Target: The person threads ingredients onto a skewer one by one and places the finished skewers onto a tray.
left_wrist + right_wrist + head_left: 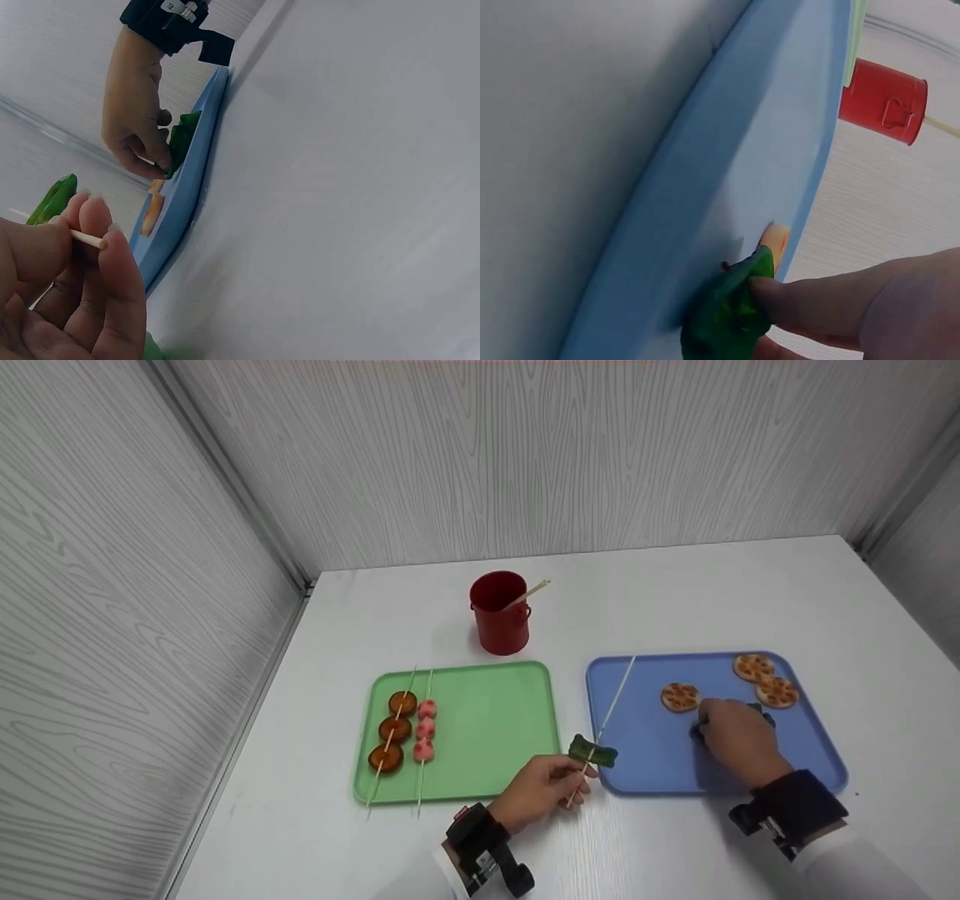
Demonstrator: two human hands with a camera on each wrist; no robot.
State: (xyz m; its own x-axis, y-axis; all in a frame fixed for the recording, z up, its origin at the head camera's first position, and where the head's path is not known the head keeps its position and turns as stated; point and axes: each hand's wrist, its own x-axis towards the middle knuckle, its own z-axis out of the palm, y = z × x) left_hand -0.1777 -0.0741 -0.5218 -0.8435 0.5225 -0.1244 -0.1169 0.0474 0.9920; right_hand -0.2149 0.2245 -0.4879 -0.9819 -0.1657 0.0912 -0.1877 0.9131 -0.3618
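Observation:
In the head view my left hand [541, 791] pinches the lower end of a wooden skewer [616, 697], which slants up across the blue tray's left edge. One green pepper piece [592, 751] is threaded on it, just above the fingers. Over the blue tray [637, 780], my right hand [739, 739] pinches another green pepper piece [731, 307] between thumb and finger, seen closely in the right wrist view. Green also shows beyond that hand's knuckles; whether it is a separate piece I cannot tell. Several lotus root slices [680, 697] lie in this tray.
To the left, a green tray [495, 720] holds a skewer of brown round slices [395, 729] and a skewer of pink balls [426, 728]. Behind the trays stands a red bucket [502, 630] with a wooden stick [529, 594] leaning in it. Pale walls enclose the white table.

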